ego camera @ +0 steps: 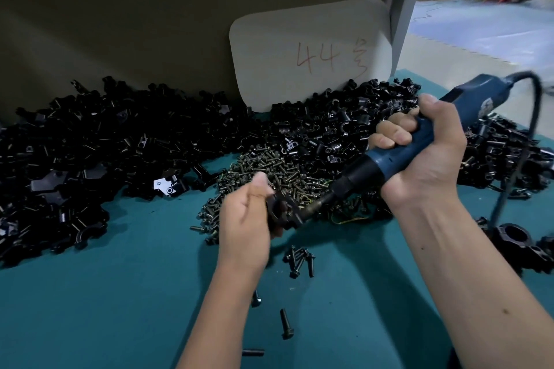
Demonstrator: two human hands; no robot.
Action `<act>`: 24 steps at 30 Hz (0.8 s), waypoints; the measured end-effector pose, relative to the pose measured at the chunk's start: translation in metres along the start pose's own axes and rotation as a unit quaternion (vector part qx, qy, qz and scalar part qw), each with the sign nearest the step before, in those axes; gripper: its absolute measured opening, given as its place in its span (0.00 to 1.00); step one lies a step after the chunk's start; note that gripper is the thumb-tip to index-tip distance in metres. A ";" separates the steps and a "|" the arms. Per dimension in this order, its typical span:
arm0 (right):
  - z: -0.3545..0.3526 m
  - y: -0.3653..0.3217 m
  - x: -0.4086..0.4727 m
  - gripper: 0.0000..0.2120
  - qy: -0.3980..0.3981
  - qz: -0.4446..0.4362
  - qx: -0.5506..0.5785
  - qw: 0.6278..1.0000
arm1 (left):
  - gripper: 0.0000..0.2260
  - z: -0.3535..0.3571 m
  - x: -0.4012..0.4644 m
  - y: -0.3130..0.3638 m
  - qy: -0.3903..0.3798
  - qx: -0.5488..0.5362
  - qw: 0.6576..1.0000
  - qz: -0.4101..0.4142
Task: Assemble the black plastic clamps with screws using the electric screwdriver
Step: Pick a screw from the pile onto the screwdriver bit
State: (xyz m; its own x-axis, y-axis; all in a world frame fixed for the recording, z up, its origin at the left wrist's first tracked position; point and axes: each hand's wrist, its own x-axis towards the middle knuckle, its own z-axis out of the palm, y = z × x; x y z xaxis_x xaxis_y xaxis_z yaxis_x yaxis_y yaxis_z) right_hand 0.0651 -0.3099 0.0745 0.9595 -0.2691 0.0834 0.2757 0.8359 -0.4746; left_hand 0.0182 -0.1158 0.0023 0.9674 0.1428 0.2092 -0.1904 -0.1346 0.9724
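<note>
My left hand grips a black plastic clamp just above the teal table. My right hand is wrapped round the blue electric screwdriver, which slants down to the left. Its tip meets a screw at the clamp's right side. A heap of brass-coloured screws lies right behind the clamp. Big piles of black clamp parts spread at the left and at the back right.
Loose dark screws lie on the teal table near my forearms. Assembled clamps sit at the right edge beside the screwdriver's black cable. A cardboard sign marked 44 leans on the back wall.
</note>
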 end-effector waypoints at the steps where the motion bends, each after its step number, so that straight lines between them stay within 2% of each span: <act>1: 0.000 0.003 0.000 0.13 -0.002 0.010 0.019 1.000 | 0.30 0.001 0.001 0.000 0.033 -0.023 0.999 -0.019; 3: 0.000 0.006 0.000 0.13 -0.003 0.014 0.027 1.000 | 0.37 0.002 0.000 0.001 0.062 -0.014 0.997 -0.039; 5: 0.001 0.007 0.001 0.12 -0.007 0.011 0.022 1.000 | 0.42 0.002 -0.001 0.001 0.048 -0.004 0.998 -0.035; 6: 0.001 0.006 0.002 0.12 -0.007 0.009 0.019 1.000 | 0.41 0.002 -0.002 0.001 0.043 0.004 0.999 -0.030; 8: -0.001 0.004 0.003 0.13 -0.003 0.009 0.017 1.000 | 0.33 0.002 -0.004 0.004 0.027 0.016 0.999 -0.013; 10: -0.003 0.003 0.004 0.14 0.007 0.014 0.025 1.000 | 0.34 0.001 -0.002 0.004 -0.012 0.040 0.998 0.037; 12: -0.004 0.002 0.005 0.14 0.021 0.020 0.040 0.999 | 0.31 0.000 0.000 0.005 -0.019 0.068 0.994 0.083; 15: -0.007 0.003 0.004 0.14 0.020 0.036 0.067 0.997 | 0.26 0.002 0.003 0.008 -0.002 0.057 0.996 0.066; 18: -0.011 0.001 0.005 0.14 0.002 0.058 0.154 0.986 | 0.23 -0.002 0.004 0.008 0.000 -0.074 0.997 -0.020; 21: -0.019 -0.010 0.011 0.15 0.010 0.062 0.254 0.965 | 0.22 -0.014 0.007 0.010 -0.022 -0.286 0.953 -0.098; 24: -0.022 -0.016 0.013 0.17 0.043 0.044 0.253 0.966 | 0.21 -0.014 0.006 0.013 -0.033 -0.385 0.914 -0.129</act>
State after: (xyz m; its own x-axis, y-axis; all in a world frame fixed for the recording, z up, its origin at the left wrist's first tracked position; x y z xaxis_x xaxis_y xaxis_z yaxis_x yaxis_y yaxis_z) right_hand 0.0723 -0.3373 0.0639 0.9781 -0.2072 -0.0203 0.2075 0.9781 0.0135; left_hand 0.0195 -0.1026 0.0182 0.9998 0.0099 -0.0183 0.0081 0.6273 0.7787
